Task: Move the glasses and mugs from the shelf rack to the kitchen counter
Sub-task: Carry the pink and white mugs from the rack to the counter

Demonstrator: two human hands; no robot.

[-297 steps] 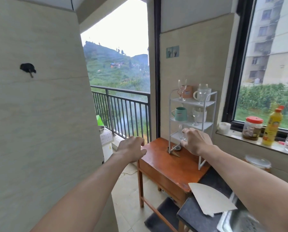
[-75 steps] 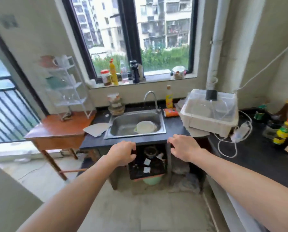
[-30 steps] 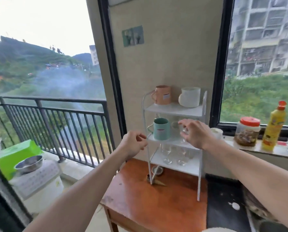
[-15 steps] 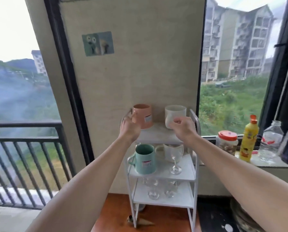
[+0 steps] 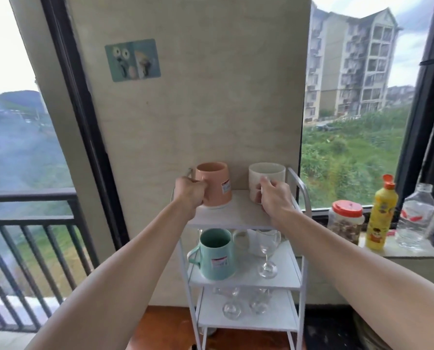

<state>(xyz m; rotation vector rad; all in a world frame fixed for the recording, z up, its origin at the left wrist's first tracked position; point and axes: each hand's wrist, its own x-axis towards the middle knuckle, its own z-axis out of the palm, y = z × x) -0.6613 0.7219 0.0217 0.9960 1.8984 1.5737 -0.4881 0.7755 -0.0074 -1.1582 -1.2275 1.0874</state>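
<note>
Beige wall (image 5: 210,97) fills the middle between two dark-framed windows, and a white three-tier shelf rack (image 5: 243,213) stands against it on a reddish wooden table (image 5: 165,329). Two mugs stand upright on the top tier: a peach mug (image 5: 217,183) on the left and a white mug (image 5: 271,173) on the right. The left hand (image 5: 189,193) is clenched around the peach mug's handle side; the right hand (image 5: 276,195) grasps the white mug's near side. A small sticker on the peach mug is too blurred to read. On the middle tier stand one teal mug (image 5: 217,253), handle pointing left, with an unreadable label, one stemmed glass (image 5: 267,251) and a clear pitcher-like vessel behind it. On the bottom tier two stemmed glasses (image 5: 243,304) show, perhaps more. On the right sill stand a red-lidded jar (image 5: 346,223), a yellow bottle (image 5: 381,213) and a clear bottle (image 5: 418,215). One cartoon sticker (image 5: 133,59) hangs on the wall.
</note>
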